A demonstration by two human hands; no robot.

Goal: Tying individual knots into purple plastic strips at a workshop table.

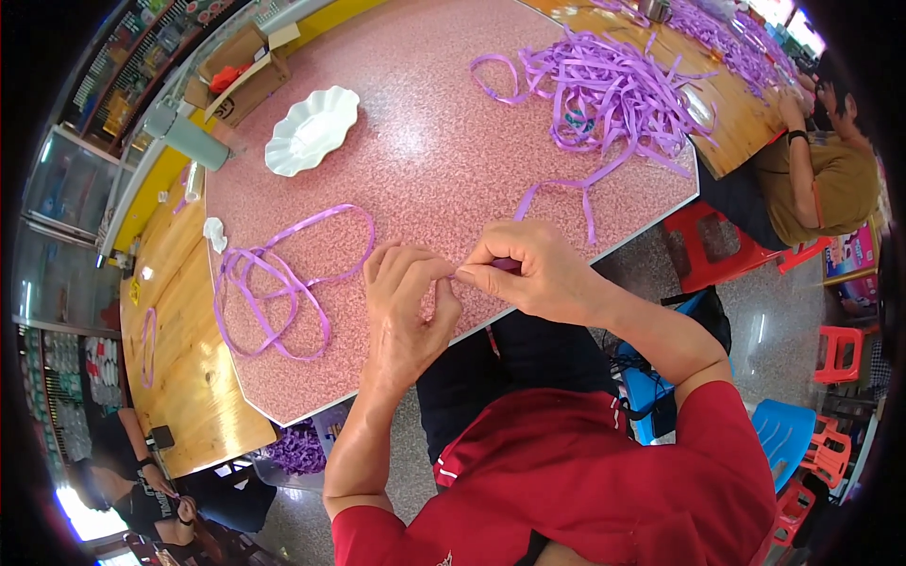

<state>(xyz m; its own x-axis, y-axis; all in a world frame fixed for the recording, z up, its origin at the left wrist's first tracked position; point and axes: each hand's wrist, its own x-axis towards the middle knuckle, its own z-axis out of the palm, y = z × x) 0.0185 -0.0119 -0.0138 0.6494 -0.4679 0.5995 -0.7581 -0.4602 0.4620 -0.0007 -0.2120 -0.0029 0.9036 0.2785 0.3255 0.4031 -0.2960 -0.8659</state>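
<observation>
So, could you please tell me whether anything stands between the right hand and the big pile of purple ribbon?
Nothing visible stands in the way: between the right hand and the ribbon pile there is only the pink tabletop, with a loose forked strand trailing from the pile.

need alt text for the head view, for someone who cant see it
A person's left hand and right hand are close together over a pink speckled table, the right pinching purple ribbon. Loose purple loops lie at left, a white scalloped dish stands beyond them, and a tangled purple heap lies at upper right.
</observation>
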